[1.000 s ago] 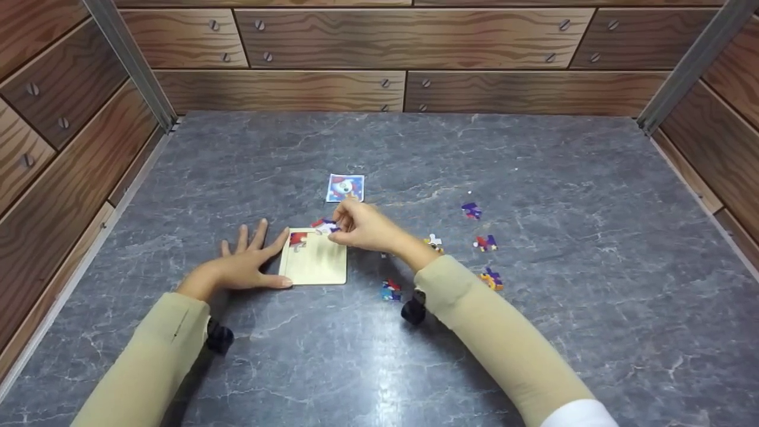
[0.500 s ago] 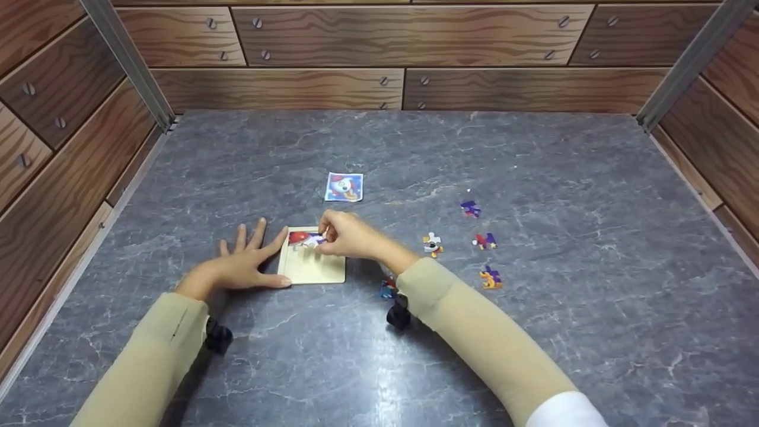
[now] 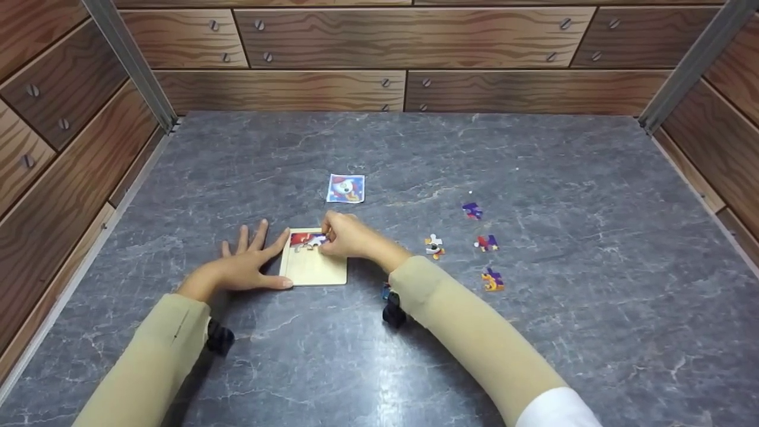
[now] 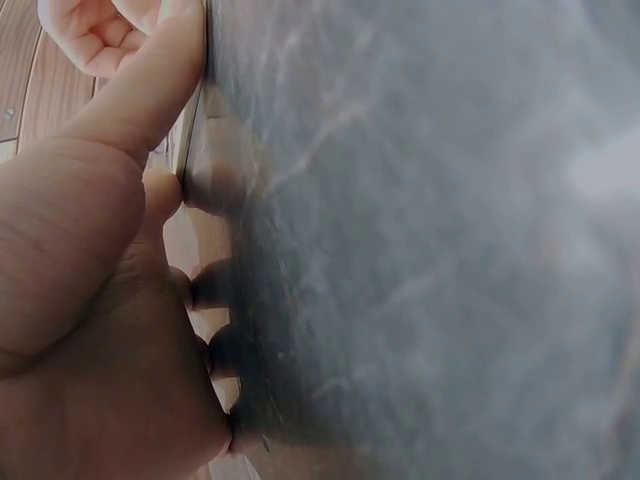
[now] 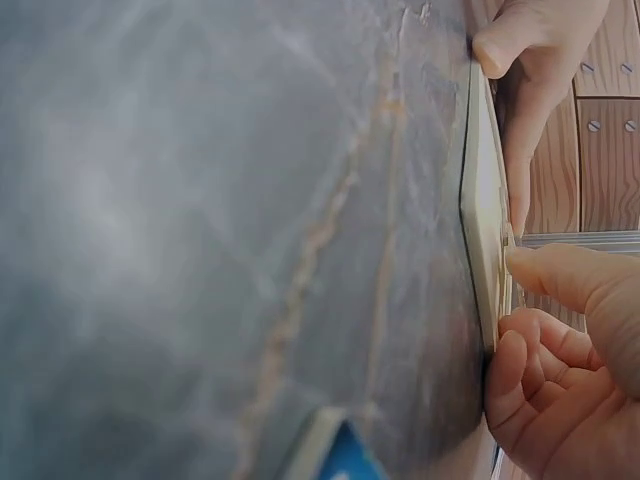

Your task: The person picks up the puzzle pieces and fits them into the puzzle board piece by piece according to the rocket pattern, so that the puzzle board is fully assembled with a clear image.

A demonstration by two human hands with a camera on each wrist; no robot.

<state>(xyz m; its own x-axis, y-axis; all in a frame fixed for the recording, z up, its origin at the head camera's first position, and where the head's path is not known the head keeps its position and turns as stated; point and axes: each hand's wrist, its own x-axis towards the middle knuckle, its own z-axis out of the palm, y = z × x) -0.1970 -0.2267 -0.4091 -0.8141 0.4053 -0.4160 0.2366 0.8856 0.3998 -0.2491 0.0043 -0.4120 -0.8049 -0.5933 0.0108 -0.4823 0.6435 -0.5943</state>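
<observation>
A pale square puzzle tray (image 3: 314, 271) lies on the table, with a red puzzle piece (image 3: 298, 238) in its far left corner. Beside that piece, my right hand (image 3: 354, 237) pinches a white and purple puzzle piece (image 3: 315, 242) between thumb and curled fingers, low in the tray's far side. The fingers hide part of it. My left hand (image 3: 246, 267) lies spread along the tray's left edge, its thumb on the near left corner and its index finger at the far one. In the right wrist view, the thumb and fingers of the right hand (image 5: 570, 350) meet at the tray's edge (image 5: 480, 210).
Several loose pieces lie to the right: a white one (image 3: 434, 245), a purple one (image 3: 472, 210), a red and purple one (image 3: 487, 242) and an orange one (image 3: 493, 279). A blue piece (image 3: 386, 291) is partly under the right wrist. A picture card (image 3: 345, 188) lies beyond the tray.
My right hand has brought the white and purple puzzle piece down from above the tray's far edge into the tray beside the red piece. The left hand has stayed in place.
</observation>
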